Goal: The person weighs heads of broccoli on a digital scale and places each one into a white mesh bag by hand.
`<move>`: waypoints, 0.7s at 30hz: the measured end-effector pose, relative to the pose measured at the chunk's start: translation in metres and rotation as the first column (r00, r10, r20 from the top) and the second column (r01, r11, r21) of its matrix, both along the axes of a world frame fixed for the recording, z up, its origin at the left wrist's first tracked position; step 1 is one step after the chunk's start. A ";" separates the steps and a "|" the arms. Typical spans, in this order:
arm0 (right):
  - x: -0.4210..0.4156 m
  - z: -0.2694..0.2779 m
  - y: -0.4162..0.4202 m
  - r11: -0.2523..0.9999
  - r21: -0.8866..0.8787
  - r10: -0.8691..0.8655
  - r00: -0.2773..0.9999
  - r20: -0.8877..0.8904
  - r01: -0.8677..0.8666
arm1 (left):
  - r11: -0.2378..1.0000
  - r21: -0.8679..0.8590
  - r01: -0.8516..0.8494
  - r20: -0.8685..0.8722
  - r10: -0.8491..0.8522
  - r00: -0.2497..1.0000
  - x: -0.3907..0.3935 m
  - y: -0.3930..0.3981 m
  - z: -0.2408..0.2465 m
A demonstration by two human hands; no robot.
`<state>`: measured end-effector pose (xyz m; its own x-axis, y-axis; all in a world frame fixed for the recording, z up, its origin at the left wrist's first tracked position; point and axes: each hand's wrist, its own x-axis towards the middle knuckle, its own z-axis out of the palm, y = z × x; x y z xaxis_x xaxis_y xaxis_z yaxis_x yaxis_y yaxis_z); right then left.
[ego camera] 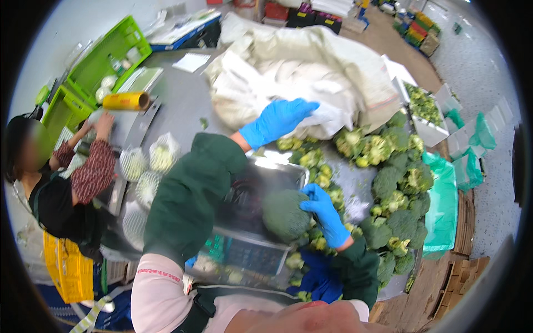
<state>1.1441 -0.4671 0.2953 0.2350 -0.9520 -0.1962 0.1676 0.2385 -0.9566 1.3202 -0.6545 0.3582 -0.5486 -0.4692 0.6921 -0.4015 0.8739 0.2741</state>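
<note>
My right hand (pixel 327 216), in a blue glove, grips a large broccoli head (pixel 286 215) by its right side. The broccoli is over the dark platform of a weighing scale (pixel 245 200); whether it rests on it I cannot tell. Below the platform is the scale's display panel (pixel 254 252) with lit green digits. My left hand (pixel 279 123), also blue-gloved, is stretched out over white material (pixel 291 83) in a large woven sack (pixel 362 54). Its fingers lie close together, and their undersides are hidden. Trimmed broccoli heads (pixel 402 220) are heaped to the right.
At left, a person (pixel 62 187) works with both hands near a yellow film roll (pixel 126 101). Several net-wrapped heads (pixel 148 189) lie between us. Green crates (pixel 110 62) stand far left. A green-lined box (pixel 441 208) and a white box of trimmings (pixel 424 108) are at right.
</note>
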 end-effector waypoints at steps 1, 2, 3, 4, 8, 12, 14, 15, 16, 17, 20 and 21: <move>0.011 -0.004 0.000 0.999 -0.042 0.030 0.996 -0.079 -0.033 | 0.995 0.099 -0.029 -0.024 0.031 0.999 0.002 0.026 0.022; 0.024 -0.005 -0.002 0.991 -0.095 0.077 0.986 -0.151 -0.092 | 0.983 0.174 0.059 -0.138 -0.035 0.990 0.013 0.050 0.037; 0.027 0.008 0.000 0.988 -0.149 -0.033 0.908 -0.419 -0.032 | 0.988 0.135 0.079 -0.154 -0.058 0.986 0.018 0.068 0.040; 0.028 0.010 -0.002 0.940 -0.334 -0.208 0.896 -0.393 0.071 | 0.954 0.286 0.088 -0.180 -0.036 0.983 0.026 0.094 0.049; 0.061 0.067 0.031 0.611 -0.622 -0.497 0.849 0.180 0.489 | 0.567 0.740 0.361 -0.438 -0.001 0.899 0.040 0.184 0.035; 0.063 0.043 0.073 0.592 -0.557 -0.557 0.795 0.239 0.582 | 0.215 0.732 0.647 -0.679 0.308 0.666 0.035 0.231 0.011; 0.065 0.038 0.079 0.692 -0.449 -0.523 0.821 0.229 0.566 | 0.308 0.663 0.682 -0.746 0.347 0.568 0.010 0.245 0.004; 0.069 0.034 0.082 0.687 -0.515 -0.512 0.844 0.159 0.513 | 0.265 0.568 0.779 -0.809 0.353 0.470 0.005 0.257 -0.004; 0.070 0.034 0.085 0.554 -0.766 -0.611 0.784 -0.108 0.327 | 0.230 0.574 0.786 -0.800 0.362 0.478 0.003 0.266 -0.011; 0.065 0.014 0.090 0.517 -0.800 -0.642 0.756 -0.127 0.304 | 0.196 0.578 0.792 -0.791 0.372 0.486 0.003 0.273 -0.018; 0.064 0.007 0.103 0.819 -0.196 -0.515 0.841 0.165 0.540 | 0.304 0.745 0.594 -0.667 0.314 0.676 0.014 0.283 -0.045; 0.058 0.020 0.104 0.917 0.120 -0.393 0.913 0.113 0.380 | 0.186 0.766 0.616 -0.639 0.332 0.694 0.024 0.288 -0.046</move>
<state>1.2020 -0.3633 0.3156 -0.1177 -0.9525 -0.2809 0.3876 0.2163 -0.8961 1.3444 -0.3664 0.3118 -0.4111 -0.9095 -0.0612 0.3617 -0.2243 0.9049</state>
